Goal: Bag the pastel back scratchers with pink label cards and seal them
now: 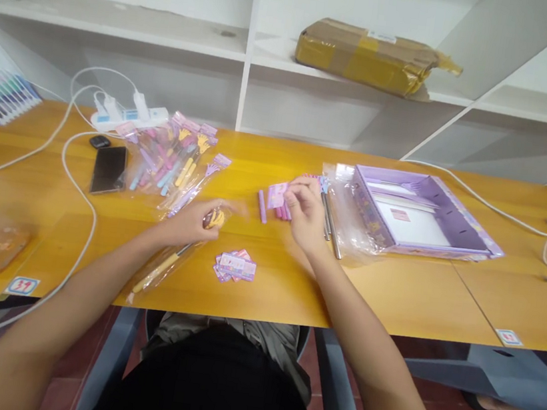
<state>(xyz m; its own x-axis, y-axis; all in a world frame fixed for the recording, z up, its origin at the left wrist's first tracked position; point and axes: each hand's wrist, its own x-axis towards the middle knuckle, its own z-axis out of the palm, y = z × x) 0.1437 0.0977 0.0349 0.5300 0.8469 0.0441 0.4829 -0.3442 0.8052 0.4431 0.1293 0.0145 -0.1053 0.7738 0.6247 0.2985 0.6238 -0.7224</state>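
My left hand (195, 221) is closed around a yellow back scratcher (156, 273) in a clear plastic sleeve. Its hand-shaped head pokes out by my fingers, and the handle slants down toward the table's front edge. One finger of that hand is smeared by motion. With thumb and fingers pinched, my right hand (308, 209) holds a small pink and purple card (277, 195). Just beneath it are more back scratchers, partly hidden, with a purple handle (262, 206) and metal rods (332, 226) showing. A small stack of printed cards (235, 266) lies between my forearms.
Bagged back scratchers (173, 158) are piled at the left beside a black phone (109, 170). A power strip (131, 118) with white cables stands behind. On the right is an open purple box (473, 221) with plastic sleeves (352, 222) next to it. A taped carton (364, 55) rests on the shelf.
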